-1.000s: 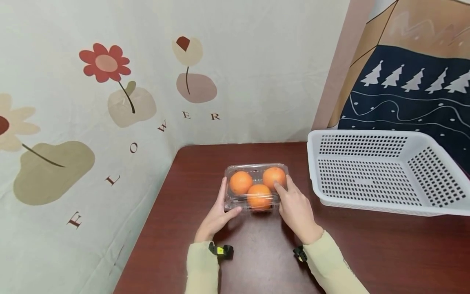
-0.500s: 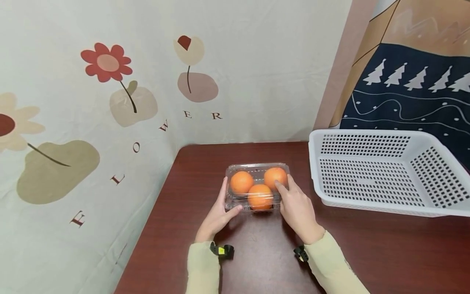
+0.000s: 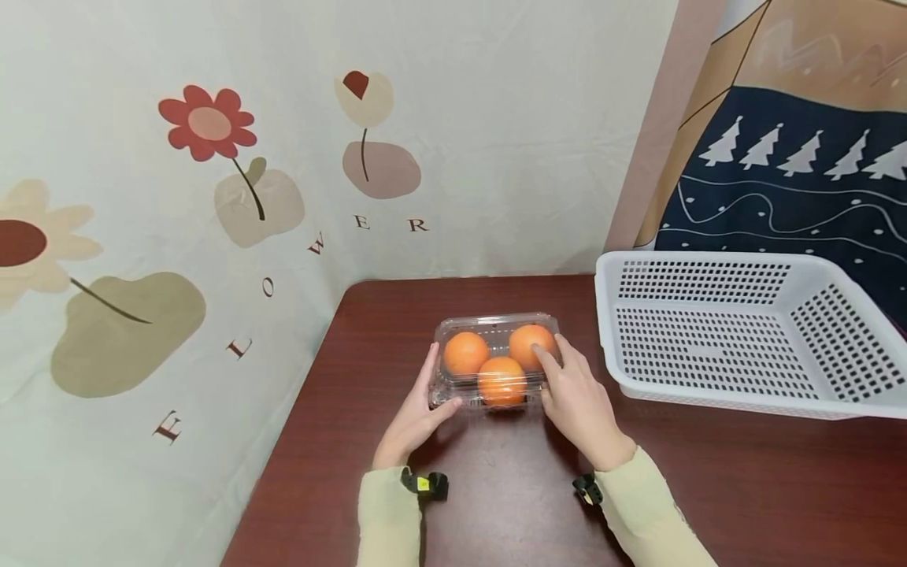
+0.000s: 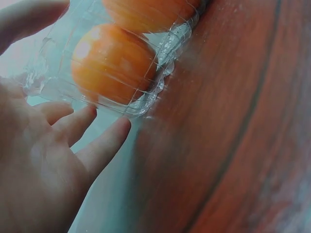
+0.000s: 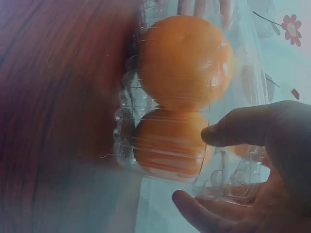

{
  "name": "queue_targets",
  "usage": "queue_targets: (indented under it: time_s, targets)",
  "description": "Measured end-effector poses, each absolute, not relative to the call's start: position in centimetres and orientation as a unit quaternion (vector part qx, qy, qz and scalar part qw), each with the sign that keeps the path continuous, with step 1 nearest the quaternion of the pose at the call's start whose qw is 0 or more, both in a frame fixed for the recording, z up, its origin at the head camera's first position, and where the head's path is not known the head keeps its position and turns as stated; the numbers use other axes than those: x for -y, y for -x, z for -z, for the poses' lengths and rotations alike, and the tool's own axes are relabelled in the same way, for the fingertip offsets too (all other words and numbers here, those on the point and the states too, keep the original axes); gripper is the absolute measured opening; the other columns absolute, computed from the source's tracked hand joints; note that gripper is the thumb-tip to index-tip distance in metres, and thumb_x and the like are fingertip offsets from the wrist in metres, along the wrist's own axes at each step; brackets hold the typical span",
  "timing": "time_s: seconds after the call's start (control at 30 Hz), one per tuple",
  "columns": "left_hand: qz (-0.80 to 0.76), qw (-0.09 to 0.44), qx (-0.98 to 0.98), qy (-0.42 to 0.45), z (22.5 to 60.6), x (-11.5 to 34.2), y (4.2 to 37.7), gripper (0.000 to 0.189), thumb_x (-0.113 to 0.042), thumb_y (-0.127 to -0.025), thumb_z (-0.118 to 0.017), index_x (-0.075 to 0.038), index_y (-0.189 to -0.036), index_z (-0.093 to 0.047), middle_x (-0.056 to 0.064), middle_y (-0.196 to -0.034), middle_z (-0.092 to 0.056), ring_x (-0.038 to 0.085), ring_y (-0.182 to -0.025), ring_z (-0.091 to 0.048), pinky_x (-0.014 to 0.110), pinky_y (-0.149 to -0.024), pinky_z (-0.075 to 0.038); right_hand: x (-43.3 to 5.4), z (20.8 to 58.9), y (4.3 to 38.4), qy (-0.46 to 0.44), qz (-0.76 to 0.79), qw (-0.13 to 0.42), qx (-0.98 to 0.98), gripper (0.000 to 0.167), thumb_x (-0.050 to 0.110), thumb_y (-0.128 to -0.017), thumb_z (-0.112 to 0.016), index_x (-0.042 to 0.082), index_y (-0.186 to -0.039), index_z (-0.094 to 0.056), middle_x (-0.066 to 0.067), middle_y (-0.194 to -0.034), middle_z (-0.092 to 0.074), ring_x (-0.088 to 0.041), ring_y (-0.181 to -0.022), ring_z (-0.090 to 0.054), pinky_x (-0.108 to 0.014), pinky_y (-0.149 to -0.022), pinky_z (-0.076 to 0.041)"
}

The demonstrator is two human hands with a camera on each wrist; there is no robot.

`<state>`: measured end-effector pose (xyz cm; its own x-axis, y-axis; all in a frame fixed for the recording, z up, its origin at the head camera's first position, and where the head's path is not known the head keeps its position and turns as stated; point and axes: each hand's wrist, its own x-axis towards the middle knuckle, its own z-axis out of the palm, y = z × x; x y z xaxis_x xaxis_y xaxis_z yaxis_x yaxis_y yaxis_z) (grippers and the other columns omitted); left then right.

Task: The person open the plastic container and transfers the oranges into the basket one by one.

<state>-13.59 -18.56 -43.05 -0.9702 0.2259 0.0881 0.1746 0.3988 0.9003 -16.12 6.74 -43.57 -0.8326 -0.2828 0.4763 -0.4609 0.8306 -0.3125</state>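
A clear plastic clamshell box (image 3: 496, 320) with three oranges (image 3: 501, 382) in it sits between the two hands over the dark red-brown table (image 3: 496, 488). My left hand (image 3: 414, 417) grips its left end, thumb at the front edge. In the left wrist view the fingertips (image 4: 126, 124) touch the side wall beside one orange (image 4: 114, 65). From the right, my right hand (image 3: 581, 402) grips the other end. Its thumb (image 5: 238, 128) lies on the lid above an orange (image 5: 167, 143) in the right wrist view, while the other fingers run along the end wall.
To the right stands a large white perforated plastic basket (image 3: 708, 402) with nothing in it. Behind the table hangs a pale wall cloth (image 3: 510, 157) printed with flowers. A dark blue cloth (image 3: 786, 213) with white trees hangs behind the basket.
The box stays almost in place between both hands. My right hand has shifted very slightly to the right, and my left thumb a little to the left along the front edge.
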Motion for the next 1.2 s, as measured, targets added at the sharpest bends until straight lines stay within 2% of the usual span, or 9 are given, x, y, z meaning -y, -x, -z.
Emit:
queue_targets:
  time_s: [0.17, 0.53, 0.73, 0.93, 1.07, 1.2]
  targets:
    - [-0.536, 0.018, -0.834, -0.131, 43.4, 18.5, 13.9, 0.088, -0.009, -0.081, -0.064, -0.016, -0.144, -0.002, 0.0, -0.149, -0.004, 0.016, -0.134, -0.011, 0.047, -0.105, -0.015, -7.1, 43.9, 16.4, -0.192, -0.236, 0.212, 0.929, 0.064, 0.006, -0.068, -0.068, 0.002, -0.127, -0.044, -0.021, -0.131, -0.038, -0.035, -0.118, -0.036, -0.046, -0.079, -0.045]
    - [-0.562, 0.009, -0.818, -0.123, 44.2, 18.4, 14.4, 0.086, -0.008, -0.081, -0.063, -0.015, -0.144, -0.006, 0.004, -0.149, -0.011, 0.016, -0.134, -0.014, 0.05, -0.104, -0.014, -7.9, 45.4, 17.2, -0.168, -0.318, 0.173, 0.917, 0.084, 0.011, -0.068, -0.073, 0.002, -0.138, -0.027, -0.018, -0.138, -0.032, -0.031, -0.124, -0.033, -0.046, -0.095, -0.035]
    - [-0.598, 0.017, -0.792, -0.117, 44.7, 18.7, 14.9, 0.084, -0.006, -0.082, -0.063, -0.014, -0.144, -0.008, 0.002, -0.149, -0.008, 0.016, -0.134, -0.012, 0.049, -0.105, -0.012, -8.5, 45.7, 17.6, -0.165, -0.361, 0.116, 0.911, 0.087, 0.018, -0.07, -0.073, 0.007, -0.141, -0.023, -0.013, -0.142, -0.027, -0.028, -0.126, -0.032, -0.044, -0.095, -0.035]
    - [-0.635, 0.021, -0.765, -0.108, 45.5, 18.9, 15.4, 0.082, -0.007, -0.082, -0.062, -0.018, -0.144, -0.009, -0.002, -0.149, -0.01, 0.011, -0.134, -0.009, 0.047, -0.104, -0.015, -9.1, 45.2, 17.6, -0.164, -0.405, 0.062, 0.897, 0.09, 0.025, -0.071, -0.074, 0.014, -0.142, -0.021, -0.008, -0.145, -0.022, -0.026, -0.128, -0.029, -0.045, -0.096, -0.033]
    - [-0.655, 0.017, -0.749, -0.098, 45.6, 19.2, 16.0, 0.081, -0.005, -0.083, -0.061, -0.021, -0.144, -0.011, -0.004, -0.148, -0.012, 0.012, -0.134, -0.01, 0.046, -0.104, -0.015, -9.0, 45.5, 17.8, -0.17, -0.435, 0.056, 0.883, 0.09, 0.028, -0.071, -0.074, 0.016, -0.142, -0.02, -0.006, -0.145, -0.021, -0.024, -0.129, -0.026, -0.046, -0.098, -0.031]
    - [-0.671, 0.013, -0.735, -0.096, 45.9, 19.7, 16.7, 0.081, -0.002, -0.082, -0.061, -0.022, -0.144, -0.013, -0.007, -0.148, -0.012, 0.01, -0.134, -0.011, 0.044, -0.103, -0.02, -8.9, 45.9, 18.1, -0.177, -0.462, 0.055, 0.867, 0.087, 0.031, -0.073, -0.072, 0.016, -0.142, -0.021, -0.003, -0.146, -0.018, -0.022, -0.129, -0.024, -0.046, -0.098, -0.03]
